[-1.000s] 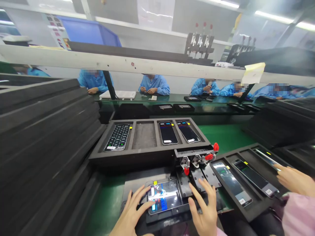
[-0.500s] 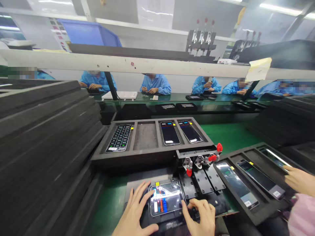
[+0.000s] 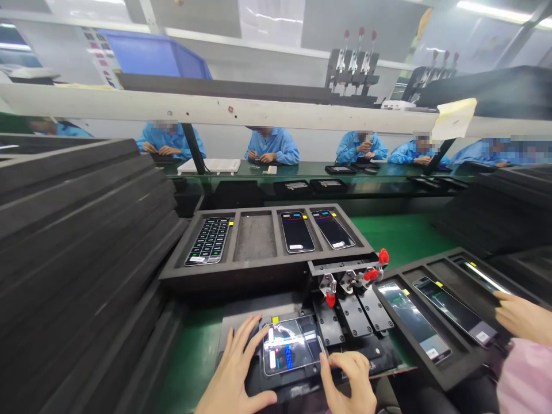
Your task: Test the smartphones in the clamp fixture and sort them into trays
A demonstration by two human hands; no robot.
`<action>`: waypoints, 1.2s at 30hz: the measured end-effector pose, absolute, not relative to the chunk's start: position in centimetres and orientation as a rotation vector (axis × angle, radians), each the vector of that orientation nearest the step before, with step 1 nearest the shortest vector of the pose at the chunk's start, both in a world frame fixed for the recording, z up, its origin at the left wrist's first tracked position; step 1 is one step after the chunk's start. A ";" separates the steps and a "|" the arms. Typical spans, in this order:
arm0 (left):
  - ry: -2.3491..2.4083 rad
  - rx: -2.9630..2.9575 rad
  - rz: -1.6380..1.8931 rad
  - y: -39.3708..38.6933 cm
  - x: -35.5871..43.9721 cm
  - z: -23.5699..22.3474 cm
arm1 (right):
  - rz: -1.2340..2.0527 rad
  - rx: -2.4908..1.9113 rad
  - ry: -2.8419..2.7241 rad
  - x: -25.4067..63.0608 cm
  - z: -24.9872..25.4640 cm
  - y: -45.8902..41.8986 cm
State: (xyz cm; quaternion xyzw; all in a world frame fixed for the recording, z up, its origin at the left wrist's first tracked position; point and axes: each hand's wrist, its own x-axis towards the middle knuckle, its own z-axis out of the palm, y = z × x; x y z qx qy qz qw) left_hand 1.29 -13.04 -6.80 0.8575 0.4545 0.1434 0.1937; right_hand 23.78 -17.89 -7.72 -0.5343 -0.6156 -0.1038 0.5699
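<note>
A smartphone (image 3: pixel 293 345) with a lit screen and a yellow tab lies sideways in a black test fixture (image 3: pixel 302 388). My left hand (image 3: pixel 237 371) is open, its fingers spread along the phone's left end and the index fingertip at the upper left corner. At the phone's right end, my right hand (image 3: pixel 351 382) has its fingers curled and thumb and index finger close together; what they pinch, if anything, is hidden. Just behind it, toggle clamps with red tips (image 3: pixel 330 299) stand over black metal blocks (image 3: pixel 356 316).
A foam tray (image 3: pixel 254 265) with several phones sits behind the fixture. Right of it, another phone tray (image 3: pixel 452 374) has a co-worker's hand (image 3: pixel 524 316) over it. Stacked black trays (image 3: pixel 86 259) rise at left. People in blue work across the bench, beyond a white shelf beam (image 3: pixel 276 115).
The red text on the phone's screen has gone, while the blue block remains. My right hand has shifted very slightly; my left hand stays on the phone's left end.
</note>
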 end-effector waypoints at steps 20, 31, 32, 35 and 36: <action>1.289 2.371 0.413 -13.0 1.2 -7.1 | -0.275 -1.339 -1.356 25.3 -8.0 -18.9; 1.272 2.352 0.415 -13.3 1.3 -6.8 | -0.379 -1.402 -1.308 27.0 -4.4 -16.1; 1.273 2.352 0.420 -13.3 1.3 -6.8 | -0.369 -1.411 -1.325 27.2 -4.0 -15.7; 1.275 2.349 0.415 -13.2 1.3 -6.7 | -0.322 -1.441 -1.396 27.6 -3.3 -14.4; 1.278 2.345 0.407 -13.2 1.3 -6.6 | -0.306 -1.458 -1.407 27.7 -3.2 -14.0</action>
